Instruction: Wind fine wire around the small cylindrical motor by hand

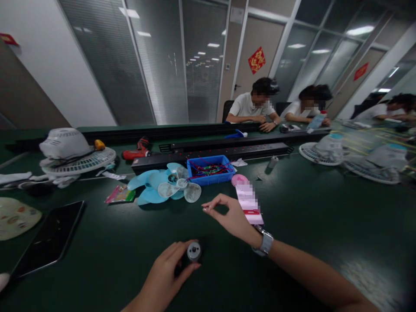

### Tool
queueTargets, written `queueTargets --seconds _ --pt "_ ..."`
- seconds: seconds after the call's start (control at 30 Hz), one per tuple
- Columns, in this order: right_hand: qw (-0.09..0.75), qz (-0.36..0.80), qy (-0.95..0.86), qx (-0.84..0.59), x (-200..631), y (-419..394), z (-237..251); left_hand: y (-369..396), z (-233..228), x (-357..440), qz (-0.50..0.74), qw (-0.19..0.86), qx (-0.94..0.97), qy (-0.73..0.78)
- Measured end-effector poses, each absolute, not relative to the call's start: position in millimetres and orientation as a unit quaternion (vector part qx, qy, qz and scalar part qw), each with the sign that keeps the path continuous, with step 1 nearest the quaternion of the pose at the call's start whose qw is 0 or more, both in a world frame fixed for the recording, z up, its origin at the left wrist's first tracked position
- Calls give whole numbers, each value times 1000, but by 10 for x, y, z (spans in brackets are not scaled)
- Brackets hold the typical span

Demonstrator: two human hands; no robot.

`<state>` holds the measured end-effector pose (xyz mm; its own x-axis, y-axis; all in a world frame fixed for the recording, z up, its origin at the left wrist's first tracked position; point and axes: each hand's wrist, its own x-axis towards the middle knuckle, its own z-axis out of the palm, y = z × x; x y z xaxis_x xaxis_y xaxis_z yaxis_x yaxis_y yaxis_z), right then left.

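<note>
Near the front of the green table, my left hand [169, 271] is wrapped round a small cylindrical motor [194, 251], whose grey metal end with a centre hole faces up. My right hand [232, 216], with a watch on its wrist, is raised above the table up and to the right of the motor. Thumb and index finger meet in a pinch; whatever is between the tips is too small to make out. Beyond this hand lies a pink phone-shaped item [248, 199] with a red strip. Light blue fan blades [151, 186] rest on the table further left.
A blue bin [211, 177] of wires and boards stands at the middle. Behind it run long black rails [211, 154]. A red power drill [136, 152], fan housings [78, 151], a tablet [48, 240] and a small metal cylinder [273, 162] lie around. Co-workers [251, 106] sit opposite.
</note>
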<state>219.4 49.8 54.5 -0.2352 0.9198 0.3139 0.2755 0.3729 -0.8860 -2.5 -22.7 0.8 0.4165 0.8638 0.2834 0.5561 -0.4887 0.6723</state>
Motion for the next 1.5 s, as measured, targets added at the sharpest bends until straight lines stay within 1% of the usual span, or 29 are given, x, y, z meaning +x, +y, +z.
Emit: queueTargets --seconds 0.2,0.3,0.6,0.9,1.07,1.2,1.3,1.37,1.43,1.5 --pt "405 305 -715 -482 2296 778 202 -206 -98 -34 317 243 804 440" --pt "392 271 -720 -504 2336 822 109 -203 -112 -37 309 247 804 443" --pt "358 202 -744 -527 2405 829 117 -201 -90 -32 309 247 807 439" --pt "356 184 -745 -534 2407 791 142 -198 -132 -41 307 241 808 441" --pt "367 192 -737 -534 2409 828 118 -203 -129 -47 309 237 812 434" --pt "389 222 -734 -510 2362 723 286 -202 -76 -36 304 238 813 435" --pt "399 269 -751 -451 2258 464 519 -205 -30 -20 300 241 812 439" --pt "390 305 -771 -400 2182 259 655 -212 -10 -11 301 240 811 440" --pt "388 333 -790 -338 2121 92 729 -222 -2 -4 307 239 810 438" --pt "369 342 -806 -313 2078 -4 734 -230 -2 -1 313 248 809 431"
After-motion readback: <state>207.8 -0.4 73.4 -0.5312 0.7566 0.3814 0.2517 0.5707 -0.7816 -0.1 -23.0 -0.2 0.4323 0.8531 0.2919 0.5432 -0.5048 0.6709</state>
